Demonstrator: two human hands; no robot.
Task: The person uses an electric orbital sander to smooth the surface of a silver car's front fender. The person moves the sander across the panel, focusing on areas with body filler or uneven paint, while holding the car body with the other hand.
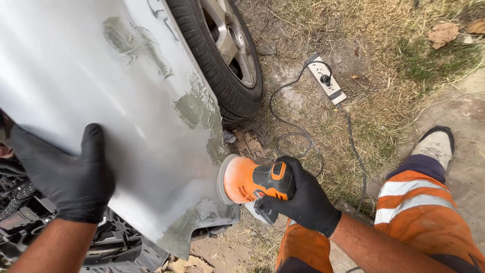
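Observation:
My right hand (302, 198), in a black glove, grips an orange and black electric sander (250, 180). Its round pad presses against the lower edge of a silver car fender (101, 96) near the wheel arch. Dull greenish-grey filler patches (194, 108) show on the fender. My left hand (68, 174), also gloved in black, lies flat on the fender's left part with fingers together, holding nothing.
A car wheel with black tyre (222, 65) stands just behind the fender. A white power strip (327, 78) with a black plug and a cable (298, 136) lies on the dry grass. My legs in orange reflective trousers (419, 207) and a shoe (435, 144) are at the right.

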